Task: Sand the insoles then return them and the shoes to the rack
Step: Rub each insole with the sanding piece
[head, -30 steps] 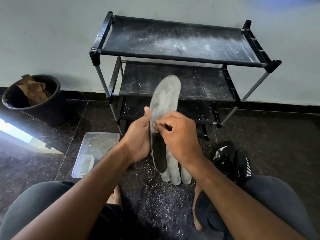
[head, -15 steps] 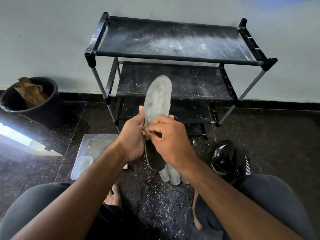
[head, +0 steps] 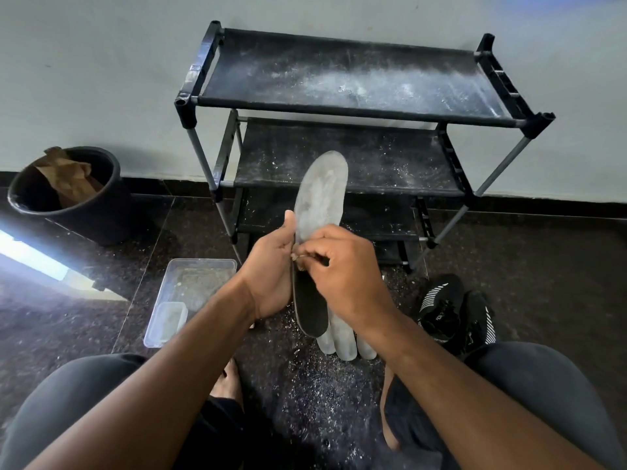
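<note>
I hold a long insole (head: 320,195) upright in front of me, its toe half dusty grey and its heel half black. My left hand (head: 271,276) grips its left edge at the middle. My right hand (head: 342,276) pinches a small brownish scrap, seemingly sandpaper, against the insole's middle. More pale insoles (head: 342,337) lie on the floor just behind, partly hidden by my right wrist. A pair of black shoes (head: 451,310) with white stripes sits on the floor to the right. The black shoe rack (head: 356,83) stands against the wall, its shelves dusted white.
A clear plastic tray (head: 193,290) with a smaller container inside lies on the floor at left. A black bin (head: 78,198) holding brown paper stands far left. White dust and shavings cover the dark floor between my knees (head: 305,385).
The insole and both hands have shifted slightly between frames; my right hand stays pinched at the insole's middle, moving only a little along it.
</note>
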Available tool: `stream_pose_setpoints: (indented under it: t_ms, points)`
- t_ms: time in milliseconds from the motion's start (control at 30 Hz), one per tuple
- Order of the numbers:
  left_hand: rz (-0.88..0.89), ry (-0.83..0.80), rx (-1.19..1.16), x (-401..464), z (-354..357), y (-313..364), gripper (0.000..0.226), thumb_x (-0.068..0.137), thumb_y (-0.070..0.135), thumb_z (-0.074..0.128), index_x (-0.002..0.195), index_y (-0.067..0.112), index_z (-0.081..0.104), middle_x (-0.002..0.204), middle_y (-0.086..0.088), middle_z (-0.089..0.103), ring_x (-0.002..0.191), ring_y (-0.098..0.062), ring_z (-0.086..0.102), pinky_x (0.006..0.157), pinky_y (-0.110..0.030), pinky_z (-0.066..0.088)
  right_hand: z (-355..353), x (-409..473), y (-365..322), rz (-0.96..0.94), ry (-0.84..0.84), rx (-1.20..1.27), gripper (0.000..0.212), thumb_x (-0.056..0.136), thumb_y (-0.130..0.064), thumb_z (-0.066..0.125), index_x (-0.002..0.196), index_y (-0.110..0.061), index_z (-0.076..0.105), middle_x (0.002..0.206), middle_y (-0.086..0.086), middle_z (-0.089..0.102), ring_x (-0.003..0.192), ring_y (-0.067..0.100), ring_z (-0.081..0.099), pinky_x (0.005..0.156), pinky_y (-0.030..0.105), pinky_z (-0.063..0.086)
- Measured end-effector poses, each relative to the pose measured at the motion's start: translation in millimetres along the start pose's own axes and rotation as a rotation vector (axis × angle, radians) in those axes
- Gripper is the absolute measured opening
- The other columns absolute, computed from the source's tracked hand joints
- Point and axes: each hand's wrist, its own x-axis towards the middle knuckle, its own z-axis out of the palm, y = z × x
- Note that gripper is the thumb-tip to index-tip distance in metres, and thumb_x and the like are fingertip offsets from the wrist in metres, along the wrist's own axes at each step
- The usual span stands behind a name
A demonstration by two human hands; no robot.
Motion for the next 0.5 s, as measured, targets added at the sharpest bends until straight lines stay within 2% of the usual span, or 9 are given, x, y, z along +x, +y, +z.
stream_pose_setpoints:
  t_ms: [100, 233, 267, 367, 400, 500]
  points:
    - [-0.005, -0.009, -0.009, -0.6, 2.7, -0.2, 0.065, 0.11, 0.056, 0.025, 0.14, 0.011, 0.062, 0.135, -0.014, 0.069, 0.123, -0.025, 0.068, 0.099, -0.038, 0.056, -7.0, 6.3, 2.8, 0.028, 0.073, 0.0, 0.009, 0.084, -0.001, 0.075, 0.089, -0.008, 0.078, 0.085, -0.001, 0.066, 0.08, 0.01, 0.065, 0.074, 0.028, 0.055]
    - [0.036, 0.016, -0.023, 2.6, -5.0, 11.0, 0.088, 0.102, 0.073, 0.02, 0.143, 0.005, 0.057, 0.142, -0.019, 0.063, 0.136, -0.035, 0.056, 0.121, -0.045, 0.038, 1.8, -4.0, -3.8, -0.048, -0.043, -0.001, 0.007, 0.084, -0.001, 0.076, 0.089, -0.005, 0.079, 0.089, 0.001, 0.068, 0.085, 0.011, 0.064, 0.08, 0.025, 0.054]
    - [0.051, 0.029, -0.031, 3.2, -7.9, 14.0, 0.091, 0.1, 0.076, 0.019, 0.144, 0.005, 0.055, 0.142, -0.019, 0.063, 0.131, -0.035, 0.058, 0.119, -0.045, 0.039, 4.0, -6.9, -4.3, -0.052, -0.086, 0.016, 0.007, 0.084, 0.0, 0.076, 0.088, -0.004, 0.079, 0.089, 0.001, 0.068, 0.085, 0.011, 0.064, 0.081, 0.024, 0.054]
    - [0.075, 0.048, -0.043, 5.8, -12.5, 15.8, 0.086, 0.1, 0.076, 0.018, 0.144, 0.012, 0.056, 0.139, -0.017, 0.066, 0.109, -0.025, 0.065, 0.101, -0.038, 0.053, 6.4, -9.5, -3.4, -0.049, -0.14, 0.032, 0.004, 0.085, -0.001, 0.075, 0.086, -0.003, 0.079, 0.087, 0.0, 0.067, 0.083, 0.012, 0.063, 0.078, 0.027, 0.055]
    - [0.071, 0.053, -0.029, 5.3, -10.8, 14.4, 0.082, 0.102, 0.074, 0.019, 0.142, 0.014, 0.058, 0.138, -0.018, 0.067, 0.107, -0.024, 0.066, 0.1, -0.037, 0.054, 6.2, -9.2, -3.8, -0.042, -0.136, 0.034, 0.005, 0.085, -0.001, 0.074, 0.086, -0.002, 0.078, 0.088, 0.001, 0.067, 0.084, 0.012, 0.064, 0.078, 0.029, 0.055]
    - [0.043, 0.062, 0.019, 6.9, -5.4, 4.1, 0.078, 0.104, 0.07, 0.023, 0.134, 0.012, 0.066, 0.136, -0.019, 0.067, 0.12, -0.026, 0.067, 0.11, -0.038, 0.05, 3.2, -6.0, -3.9, -0.029, -0.082, 0.011, 0.006, 0.086, -0.001, 0.073, 0.088, -0.004, 0.078, 0.089, 0.001, 0.067, 0.087, 0.015, 0.063, 0.081, 0.03, 0.053]
